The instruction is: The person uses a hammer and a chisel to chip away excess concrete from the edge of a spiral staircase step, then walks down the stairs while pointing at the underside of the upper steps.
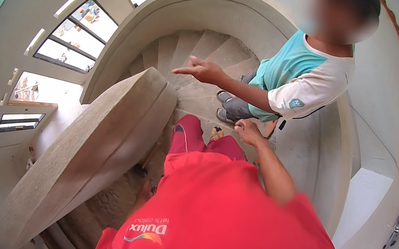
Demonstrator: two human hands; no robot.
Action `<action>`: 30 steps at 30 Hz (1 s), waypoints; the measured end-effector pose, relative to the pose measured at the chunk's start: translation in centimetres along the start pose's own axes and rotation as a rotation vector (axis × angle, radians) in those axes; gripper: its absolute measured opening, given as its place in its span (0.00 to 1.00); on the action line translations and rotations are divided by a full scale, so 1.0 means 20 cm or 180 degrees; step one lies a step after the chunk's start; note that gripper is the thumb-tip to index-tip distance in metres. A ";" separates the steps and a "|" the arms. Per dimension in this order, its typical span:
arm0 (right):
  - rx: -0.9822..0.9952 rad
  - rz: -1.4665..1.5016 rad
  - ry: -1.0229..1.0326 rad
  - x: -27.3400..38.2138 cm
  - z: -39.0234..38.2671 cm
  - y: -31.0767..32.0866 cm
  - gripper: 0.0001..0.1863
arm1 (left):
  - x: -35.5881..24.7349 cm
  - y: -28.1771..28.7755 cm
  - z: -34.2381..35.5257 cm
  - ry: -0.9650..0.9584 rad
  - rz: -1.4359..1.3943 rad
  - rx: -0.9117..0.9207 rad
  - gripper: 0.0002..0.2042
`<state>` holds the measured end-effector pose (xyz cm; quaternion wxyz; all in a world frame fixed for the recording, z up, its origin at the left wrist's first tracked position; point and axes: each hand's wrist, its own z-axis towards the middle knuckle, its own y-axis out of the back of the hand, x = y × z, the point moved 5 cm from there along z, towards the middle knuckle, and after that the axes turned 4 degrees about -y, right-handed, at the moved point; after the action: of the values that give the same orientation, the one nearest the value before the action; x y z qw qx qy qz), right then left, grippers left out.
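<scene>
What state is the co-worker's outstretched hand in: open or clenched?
Open: the co-worker's outstretched hand has its fingers extended toward the picture's left, not curled into a fist.

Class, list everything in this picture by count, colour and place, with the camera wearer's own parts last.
Staircase: one, grey, curving up beyond the wearer
Parapet: one, pale grey, left of centre
Curved outer wall: one, pale grey, around the stairs
Windows: several, dark-framed, left and top
Co-worker: one, turquoise-and-white shirt, upper right
Co-worker's shoes: two, greyish, on the steps
Wall items: several, red or grey, far right, unclear
Shirt: one, red, lower centre
Trousers: one pair, maroon, centre
Shoe: one visible, yellowish and dark, between trouser legs
Left hand: one, blurred, mostly hidden beside shirt
Right hand: one, bare, below co-worker's legs
</scene>
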<state>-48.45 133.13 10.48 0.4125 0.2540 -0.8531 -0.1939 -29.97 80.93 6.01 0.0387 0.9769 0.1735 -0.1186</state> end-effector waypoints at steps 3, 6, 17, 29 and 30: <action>0.0127 -0.0445 0.0736 0.09 0.15 -0.05 0.22 | 0.02 -0.18 0.08 -0.0081 -0.0118 -0.0024 0.09; 0.0333 -0.0216 0.0641 0.27 0.16 -0.01 0.23 | 0.02 -0.32 0.12 -0.0103 -0.0273 -0.0041 0.09; 0.0313 -0.0355 0.0846 0.33 0.63 0.08 0.20 | -0.25 -0.74 0.43 -0.0302 -0.0652 0.0045 0.09; -0.0260 -0.0196 -0.0010 0.07 1.71 -0.03 0.15 | -0.48 -0.85 0.83 0.0003 -0.0777 -0.0040 0.09; -0.0367 -0.0139 -0.0006 0.11 1.74 -0.03 0.15 | -0.50 -0.83 0.83 0.0008 -0.0780 -0.0081 0.09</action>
<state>-77.25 135.52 -8.87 0.4214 0.2482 -0.8351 -0.2519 -48.55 91.31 -8.11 0.0361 0.9480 0.2930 -0.1191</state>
